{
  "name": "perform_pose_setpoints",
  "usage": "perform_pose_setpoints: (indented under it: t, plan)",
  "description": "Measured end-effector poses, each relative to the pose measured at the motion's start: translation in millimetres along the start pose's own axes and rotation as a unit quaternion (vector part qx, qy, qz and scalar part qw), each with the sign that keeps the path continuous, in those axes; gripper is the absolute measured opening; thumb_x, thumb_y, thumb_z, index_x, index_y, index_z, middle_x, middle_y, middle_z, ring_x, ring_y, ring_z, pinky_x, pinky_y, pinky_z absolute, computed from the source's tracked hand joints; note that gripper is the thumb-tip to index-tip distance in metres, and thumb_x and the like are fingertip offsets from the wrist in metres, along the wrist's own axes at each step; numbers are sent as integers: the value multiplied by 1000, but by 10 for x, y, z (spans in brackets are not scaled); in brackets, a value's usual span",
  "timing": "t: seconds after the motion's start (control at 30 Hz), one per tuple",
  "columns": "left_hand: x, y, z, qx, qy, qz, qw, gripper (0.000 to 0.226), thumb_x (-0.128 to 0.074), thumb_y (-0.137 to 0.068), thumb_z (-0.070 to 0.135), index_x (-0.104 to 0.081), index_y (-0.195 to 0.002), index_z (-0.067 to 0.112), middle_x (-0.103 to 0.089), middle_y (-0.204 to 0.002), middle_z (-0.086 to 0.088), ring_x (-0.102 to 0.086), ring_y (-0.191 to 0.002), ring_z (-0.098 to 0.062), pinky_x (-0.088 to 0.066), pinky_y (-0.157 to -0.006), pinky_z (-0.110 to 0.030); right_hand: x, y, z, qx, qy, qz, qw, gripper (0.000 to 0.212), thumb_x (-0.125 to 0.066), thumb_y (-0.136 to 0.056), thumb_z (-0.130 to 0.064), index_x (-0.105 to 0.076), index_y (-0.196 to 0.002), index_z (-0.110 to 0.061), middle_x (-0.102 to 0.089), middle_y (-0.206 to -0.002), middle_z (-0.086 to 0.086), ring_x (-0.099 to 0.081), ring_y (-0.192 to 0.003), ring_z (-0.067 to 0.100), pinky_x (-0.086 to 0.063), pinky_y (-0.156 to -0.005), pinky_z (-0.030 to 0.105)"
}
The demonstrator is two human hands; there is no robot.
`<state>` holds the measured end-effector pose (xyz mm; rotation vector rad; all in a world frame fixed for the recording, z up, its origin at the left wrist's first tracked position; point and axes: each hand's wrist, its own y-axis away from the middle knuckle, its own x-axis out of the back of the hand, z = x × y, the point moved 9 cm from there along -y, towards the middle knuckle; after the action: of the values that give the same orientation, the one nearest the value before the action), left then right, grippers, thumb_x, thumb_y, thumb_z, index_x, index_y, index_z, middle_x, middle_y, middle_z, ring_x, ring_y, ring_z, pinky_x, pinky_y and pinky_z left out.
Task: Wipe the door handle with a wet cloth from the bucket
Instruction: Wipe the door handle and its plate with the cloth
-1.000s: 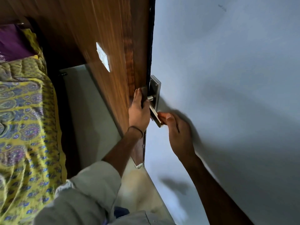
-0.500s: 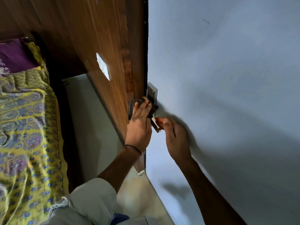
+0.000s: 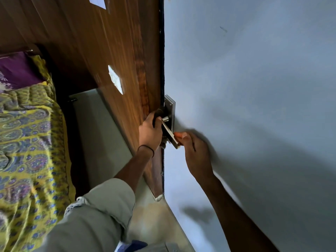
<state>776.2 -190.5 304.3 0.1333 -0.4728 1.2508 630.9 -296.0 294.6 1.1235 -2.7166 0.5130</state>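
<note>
A metal lever door handle (image 3: pixel 170 132) juts from a steel backplate (image 3: pixel 171 108) at the edge of the pale blue-grey door (image 3: pixel 245 88). My left hand (image 3: pixel 150 132) is closed around a dark cloth (image 3: pixel 157 113), pressing it against the top of the lever by the spindle. My right hand (image 3: pixel 193 151) pinches the lower free end of the lever between thumb and fingers, steadying it. The bucket is out of view.
A brown wooden panel (image 3: pixel 101 57) with a white switch plate (image 3: pixel 115 81) stands left of the door edge. A bed with a yellow patterned cover (image 3: pixel 27 142) lies at far left. A strip of pale floor (image 3: pixel 98 128) runs between bed and panel.
My left hand slid the cloth from across the lever's front up to its top near the spindle. My right hand kept its hold on the lever's end.
</note>
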Motion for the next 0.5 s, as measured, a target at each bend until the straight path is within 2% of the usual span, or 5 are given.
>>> perform_pose_setpoints:
  t: [0.1,0.2,0.27,0.4,0.5]
  plan:
    - [52,148,-3,2,18,41,999,38,-47,-104,15,-56,-141,12,-70,-112,-10,-66,-90,-20,-51,-81,-13,-10,-9,-11,2,4,-3,1000,43,-38,-97,-29,-76,-106,-11,-78,-93,1,-68,-88,8,-50,-80,17]
    - [44,379,49,20,35,51,998,40,-47,-105,14,-51,-145,12,-67,-92,-7,-60,-59,-2,-48,-50,-3,1,-16,-35,7,19,1,1000,42,-39,-98,-27,-77,-105,-11,-78,-92,4,-68,-86,9,-47,-75,10]
    - [-11,593,117,18,52,34,998,41,-47,-104,12,-50,-145,15,-60,-72,2,-60,-47,1,-43,-42,-3,6,-32,-39,9,21,0,1000,42,-39,-97,-26,-77,-103,-9,-79,-93,6,-68,-85,9,-48,-76,11]
    - [-63,994,187,0,74,7,997,39,-51,-102,9,-57,-139,20,-59,-61,3,-60,-46,6,-42,-42,-4,-16,-49,-7,-3,18,-4,1000,44,-38,-96,-31,-76,-102,-9,-78,-94,7,-72,-90,20,-56,-85,36]
    - [-68,1167,248,-16,99,-5,995,42,-51,-102,5,-57,-133,32,-57,-56,4,-59,-46,5,-40,-43,-4,5,-53,13,-5,28,11,1000,44,-39,-94,-32,-74,-100,-6,-78,-93,10,-71,-91,24,-54,-86,39]
